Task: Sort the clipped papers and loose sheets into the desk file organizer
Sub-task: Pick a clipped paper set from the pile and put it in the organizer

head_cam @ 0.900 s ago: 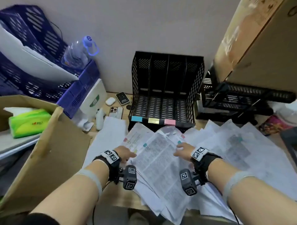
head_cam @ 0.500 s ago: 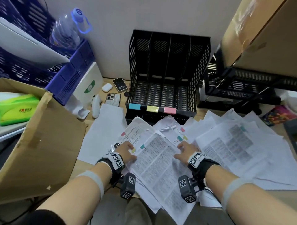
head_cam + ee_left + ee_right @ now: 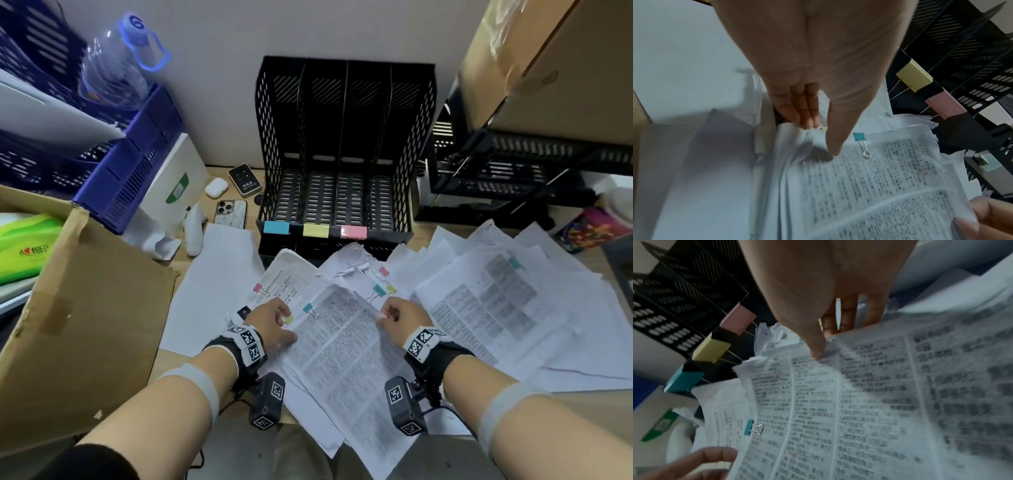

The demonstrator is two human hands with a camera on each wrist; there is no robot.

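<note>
Both hands, left hand (image 3: 274, 322) and right hand (image 3: 402, 317), pinch the teal-clipped bundle (image 3: 346, 346) at its side edges; thin and floppy, it probably sags between the grips.

I see black wrist straps (image 3: 239, 356) with white coded tags. Grey bands (image 3: 202, 383) ring both forearms. Black tagged cameras (image 3: 267, 401) hang below, cabled.

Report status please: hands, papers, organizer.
Left hand and right hand pinch the teal-clipped papers by both edges. Organizer slots hold nothing. More papers lie against its front.
</note>
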